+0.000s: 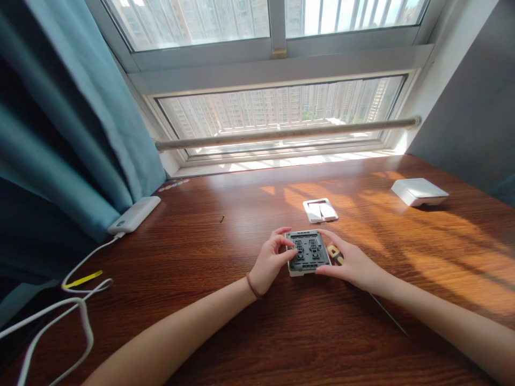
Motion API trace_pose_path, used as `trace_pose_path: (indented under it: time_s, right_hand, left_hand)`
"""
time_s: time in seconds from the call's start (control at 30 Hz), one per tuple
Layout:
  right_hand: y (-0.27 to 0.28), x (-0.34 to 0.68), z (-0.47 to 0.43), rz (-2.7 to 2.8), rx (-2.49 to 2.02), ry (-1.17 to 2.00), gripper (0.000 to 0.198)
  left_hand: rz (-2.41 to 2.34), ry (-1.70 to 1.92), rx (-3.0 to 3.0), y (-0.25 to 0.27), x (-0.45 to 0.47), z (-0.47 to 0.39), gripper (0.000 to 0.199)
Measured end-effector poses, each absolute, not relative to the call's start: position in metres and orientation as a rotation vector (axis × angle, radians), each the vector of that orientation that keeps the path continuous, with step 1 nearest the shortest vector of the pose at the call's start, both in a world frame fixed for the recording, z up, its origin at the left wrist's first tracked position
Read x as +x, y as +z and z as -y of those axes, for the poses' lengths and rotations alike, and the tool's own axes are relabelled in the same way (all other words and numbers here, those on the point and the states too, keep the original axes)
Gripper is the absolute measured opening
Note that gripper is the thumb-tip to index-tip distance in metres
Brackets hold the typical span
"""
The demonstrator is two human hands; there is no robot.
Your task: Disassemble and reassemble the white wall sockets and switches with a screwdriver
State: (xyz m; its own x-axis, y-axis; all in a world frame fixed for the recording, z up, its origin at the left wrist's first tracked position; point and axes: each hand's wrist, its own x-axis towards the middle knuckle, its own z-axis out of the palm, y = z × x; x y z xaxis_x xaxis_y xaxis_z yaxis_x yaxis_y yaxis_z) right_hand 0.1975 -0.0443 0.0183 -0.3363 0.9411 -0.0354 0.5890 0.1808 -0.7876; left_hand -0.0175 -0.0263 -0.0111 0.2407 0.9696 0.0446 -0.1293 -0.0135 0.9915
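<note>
A wall light switch (308, 265) with a white base and dark grey inner face sits on the wooden table in front of me. My left hand (270, 261) is at its left side, thumb and index finger pinched together over the grey face; whatever is between the fingertips is too small to make out. On the right, my right hand (349, 262) grips the switch body, its thumb at the near corner and fingers at the far edge. Under its palm shows the yellow and black handle of a screwdriver (335, 254), whose thin shaft emerges beneath the wrist.
Beyond the switch lies a white switch cover (321, 210). A small screw (221, 219) rests to the left. A white box-like piece (419, 191) stands at far right. Near the curtain (132, 161) are a white power bank (134, 214), its cable and a yellow strip (84, 279).
</note>
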Motion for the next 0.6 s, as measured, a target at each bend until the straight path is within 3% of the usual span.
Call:
trace_pose_path:
  time_s: [0.33, 0.47, 0.6]
  right_hand:
    - [0.015, 0.199, 0.045, 2.010, -1.431, 0.993, 0.080]
    - [0.013, 0.201, 0.045, 2.007, -1.434, 1.011, 0.081]
    - [0.014, 0.201, 0.045, 2.011, -1.456, 1.026, 0.079]
  left_hand:
    - [-1.028, 1.375, 1.349, 0.015, -0.038, 0.004, 0.011]
    - [-1.416, 1.533, 1.762, 0.023, -0.078, -0.027, 0.014]
    - [-2.024, 1.181, 1.995, 0.025, -0.125, -0.055, 0.023]
